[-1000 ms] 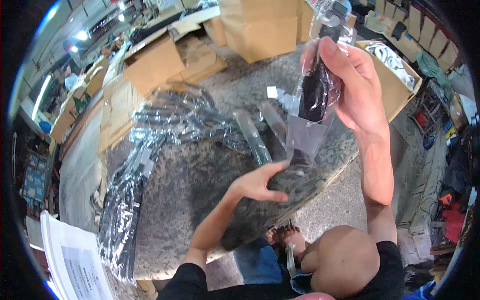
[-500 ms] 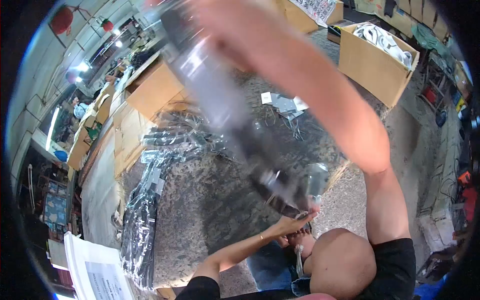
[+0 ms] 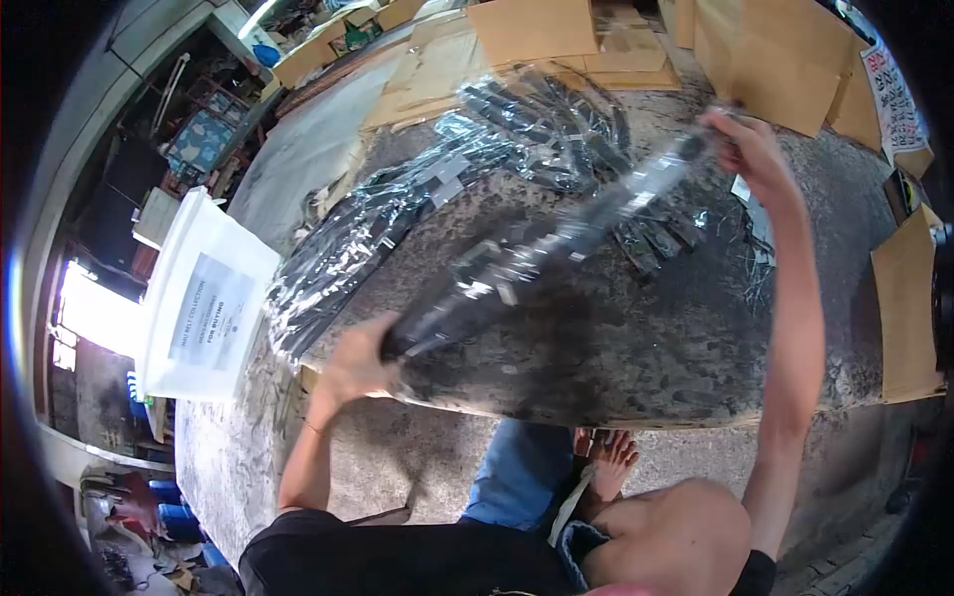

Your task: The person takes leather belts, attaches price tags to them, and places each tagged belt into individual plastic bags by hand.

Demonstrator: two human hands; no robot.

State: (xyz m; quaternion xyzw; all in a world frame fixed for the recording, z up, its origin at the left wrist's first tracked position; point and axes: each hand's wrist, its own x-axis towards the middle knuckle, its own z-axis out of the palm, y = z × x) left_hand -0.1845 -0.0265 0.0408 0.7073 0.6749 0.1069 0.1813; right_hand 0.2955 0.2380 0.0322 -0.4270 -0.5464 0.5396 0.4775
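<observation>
A long bundle of black belts in clear plastic sleeves stretches slantwise over the dark worktable, blurred by motion. My left hand closes around its near end, by the front edge of the table. Up at the right, my right hand grips the far end, its fingers partly blurred. Behind the bundle, more plastic-sleeved belts lie in a curved pile with grey tags on them. Other short dark sleeved strips lie partly hidden beneath the held bundle.
A white plastic bin with a printed label stands at the left. Cardboard boxes line the back, and another carton is at the right edge. Tags with thin strings lie near my right forearm. A person's bare foot shows below the table.
The view has swung left and down. My left hand has moved to the left with the belts' near end. My right hand has come down from overhead, and the bundle now lies lower across the table.
</observation>
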